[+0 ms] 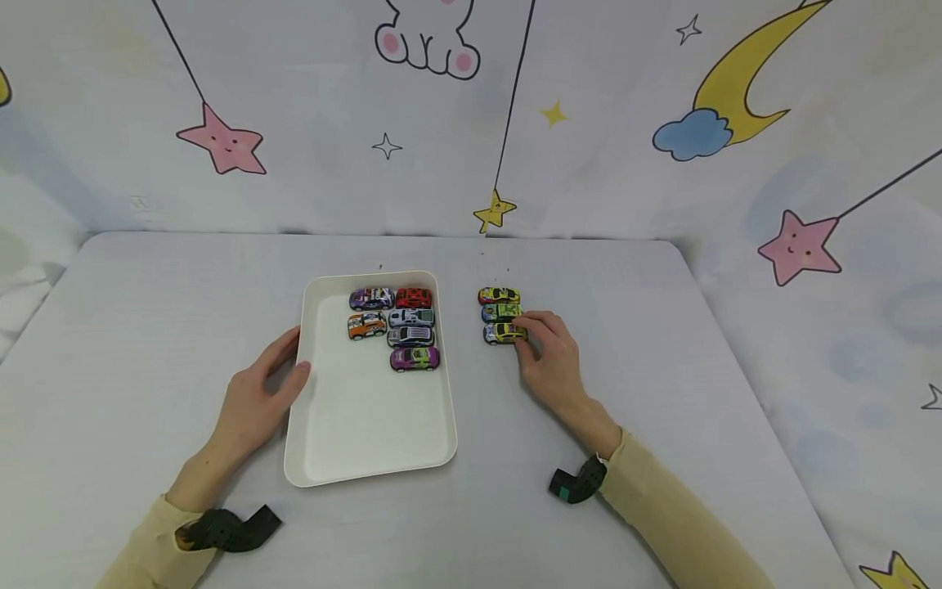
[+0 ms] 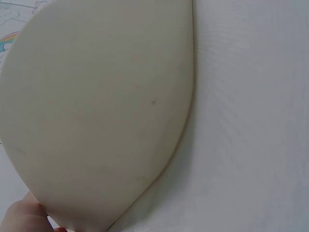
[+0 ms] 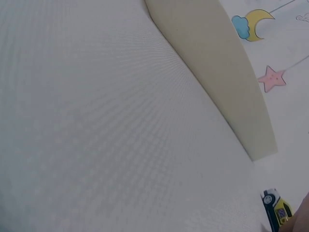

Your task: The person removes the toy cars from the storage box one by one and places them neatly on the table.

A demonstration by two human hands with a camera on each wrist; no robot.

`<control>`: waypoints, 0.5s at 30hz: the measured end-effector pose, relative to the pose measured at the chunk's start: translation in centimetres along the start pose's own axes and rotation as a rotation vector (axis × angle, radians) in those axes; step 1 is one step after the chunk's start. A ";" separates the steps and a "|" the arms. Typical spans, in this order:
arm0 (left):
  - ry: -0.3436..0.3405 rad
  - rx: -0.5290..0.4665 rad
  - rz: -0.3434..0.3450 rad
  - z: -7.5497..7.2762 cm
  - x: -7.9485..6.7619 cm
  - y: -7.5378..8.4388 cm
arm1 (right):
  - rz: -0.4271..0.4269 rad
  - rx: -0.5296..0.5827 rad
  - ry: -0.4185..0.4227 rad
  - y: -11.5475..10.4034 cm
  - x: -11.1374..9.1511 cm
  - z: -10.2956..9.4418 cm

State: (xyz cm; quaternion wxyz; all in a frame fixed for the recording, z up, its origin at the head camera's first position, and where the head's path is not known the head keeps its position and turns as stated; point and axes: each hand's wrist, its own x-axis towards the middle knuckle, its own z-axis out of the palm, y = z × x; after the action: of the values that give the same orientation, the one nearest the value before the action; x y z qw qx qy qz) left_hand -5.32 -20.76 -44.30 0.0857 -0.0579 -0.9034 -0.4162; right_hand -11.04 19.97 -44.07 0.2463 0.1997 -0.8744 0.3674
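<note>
A white tray [image 1: 346, 425] lies on the table, with several small toy cars grouped in its upper right part. My left hand [image 1: 253, 401] holds the tray's left edge, thumb over the rim and fingers along the outside. To the right of the tray, three toy cars stand in a column: a yellow one [image 1: 499, 295], a green and blue one [image 1: 496, 312] and a yellow and purple one [image 1: 500, 333] nearest me. My right hand [image 1: 548, 360] pinches that nearest car at its right end. The right wrist view catches part of the yellow car [image 3: 280, 211] beside a fingertip.
Inside the tray are a red car [image 1: 414, 298], an orange car [image 1: 366, 325] and a purple car [image 1: 414, 359], among others. The pale tabletop [image 1: 625, 327] ends at a wall cloth [image 1: 589, 164] printed with stars and a moon.
</note>
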 end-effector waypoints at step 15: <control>0.009 -0.015 0.010 -0.1 0.0 0.2 | -0.055 0.002 0.040 0.0 0.1 0.0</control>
State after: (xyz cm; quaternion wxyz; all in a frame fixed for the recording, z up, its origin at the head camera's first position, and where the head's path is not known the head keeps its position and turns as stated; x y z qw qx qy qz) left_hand -5.28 -20.70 -44.08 0.0914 -0.0611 -0.8995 -0.4228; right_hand -11.16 19.98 -44.01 0.2735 0.2163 -0.8630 0.3655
